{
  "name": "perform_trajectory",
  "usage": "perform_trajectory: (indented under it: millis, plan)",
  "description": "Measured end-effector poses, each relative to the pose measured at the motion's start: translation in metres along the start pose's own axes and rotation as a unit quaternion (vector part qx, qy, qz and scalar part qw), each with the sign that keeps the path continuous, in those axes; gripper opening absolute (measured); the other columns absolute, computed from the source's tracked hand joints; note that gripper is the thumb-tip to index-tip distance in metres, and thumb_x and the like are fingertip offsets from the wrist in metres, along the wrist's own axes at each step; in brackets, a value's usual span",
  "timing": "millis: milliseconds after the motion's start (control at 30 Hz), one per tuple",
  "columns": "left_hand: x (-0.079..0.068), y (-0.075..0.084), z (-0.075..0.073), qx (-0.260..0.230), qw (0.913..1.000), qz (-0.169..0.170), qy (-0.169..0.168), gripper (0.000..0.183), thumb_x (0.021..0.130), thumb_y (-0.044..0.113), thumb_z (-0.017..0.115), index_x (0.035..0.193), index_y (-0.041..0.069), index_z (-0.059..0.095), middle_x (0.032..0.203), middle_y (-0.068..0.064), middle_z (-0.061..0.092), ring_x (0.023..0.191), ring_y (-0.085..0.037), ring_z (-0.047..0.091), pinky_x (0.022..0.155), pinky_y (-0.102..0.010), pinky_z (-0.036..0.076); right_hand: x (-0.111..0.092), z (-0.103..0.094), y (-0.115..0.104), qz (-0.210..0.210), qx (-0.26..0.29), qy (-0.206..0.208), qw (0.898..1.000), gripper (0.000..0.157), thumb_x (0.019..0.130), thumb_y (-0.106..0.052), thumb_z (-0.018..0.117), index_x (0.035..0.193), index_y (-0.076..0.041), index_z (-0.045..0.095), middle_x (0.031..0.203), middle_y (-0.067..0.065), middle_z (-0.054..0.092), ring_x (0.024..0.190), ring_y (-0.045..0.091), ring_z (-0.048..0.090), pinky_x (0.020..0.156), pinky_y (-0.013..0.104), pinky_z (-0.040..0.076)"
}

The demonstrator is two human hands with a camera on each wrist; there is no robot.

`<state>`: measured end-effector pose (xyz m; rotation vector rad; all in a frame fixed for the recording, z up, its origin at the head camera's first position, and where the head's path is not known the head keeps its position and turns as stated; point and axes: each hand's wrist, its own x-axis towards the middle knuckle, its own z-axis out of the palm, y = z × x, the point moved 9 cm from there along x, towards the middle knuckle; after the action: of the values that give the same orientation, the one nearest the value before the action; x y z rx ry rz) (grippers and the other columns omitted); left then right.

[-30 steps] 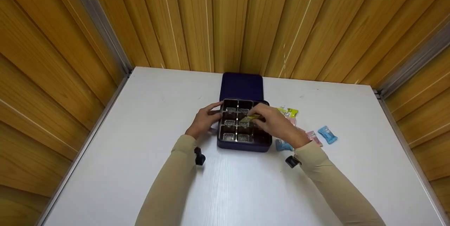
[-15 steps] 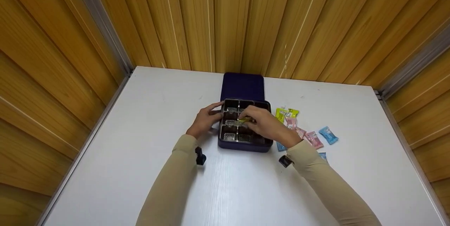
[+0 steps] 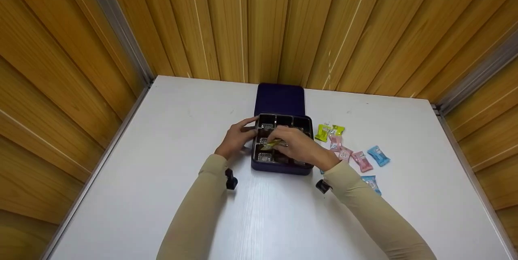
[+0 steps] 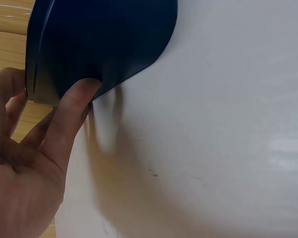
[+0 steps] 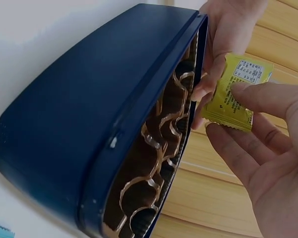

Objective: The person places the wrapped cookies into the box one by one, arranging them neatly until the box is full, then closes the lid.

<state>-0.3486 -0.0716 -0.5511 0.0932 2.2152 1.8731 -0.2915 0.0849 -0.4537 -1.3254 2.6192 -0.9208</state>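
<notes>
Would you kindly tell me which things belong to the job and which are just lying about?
In the job, seemingly:
Compartmented dark blue rectangular box, held by the left hand
Small yellow wrapped packet, pinched by the right hand

Lying about, perhaps for later:
Two yellow wrapped packets, three pink ones, at least two blue ones
Dark blue rectangular panel behind the box, probably its lid

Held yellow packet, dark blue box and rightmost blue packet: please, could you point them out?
Held yellow packet [image 5: 227, 103]: right wrist view, printed face.
Dark blue box [image 5: 84, 109]: right wrist view, outer wall.
Rightmost blue packet [image 3: 378, 156]: head view, middle of wrapper.
</notes>
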Motion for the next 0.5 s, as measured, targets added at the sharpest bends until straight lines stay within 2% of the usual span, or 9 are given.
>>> perform_trajectory:
  millis: [300, 500]
  plan:
    - [0.001, 0.001, -0.001, -0.003, 1.0, 0.004, 0.001, 0.054, 0.106, 0.014, 0.065, 0.158, 0.024, 0.055, 0.142, -0.021, 0.064, 0.126, -0.035, 0.066, 0.074, -0.049, 0.066, 0.005, 0.01, -0.004, -0.007, 0.002, -0.02, 1.0, 0.024, 0.097, 0.002, 0.076, 0.118, -0.007, 0.073, 0.121, 0.005, 0.07, 0.115, 0.023, 0.068, 0.098, 0.039, 0.059]
    - [0.0, 0.002, 0.0, -0.001, 1.0, 0.01, 0.0, 0.054, 0.106, 0.012, 0.064, 0.158, 0.022, 0.054, 0.143, -0.021, 0.064, 0.126, -0.035, 0.066, 0.073, -0.049, 0.066, 0.007, 0.016, -0.002, 0.001, -0.004, -0.026, 1.0, 0.023, 0.096, 0.003, 0.077, 0.116, -0.008, 0.073, 0.116, 0.005, 0.069, 0.11, 0.022, 0.068, 0.095, 0.038, 0.059]
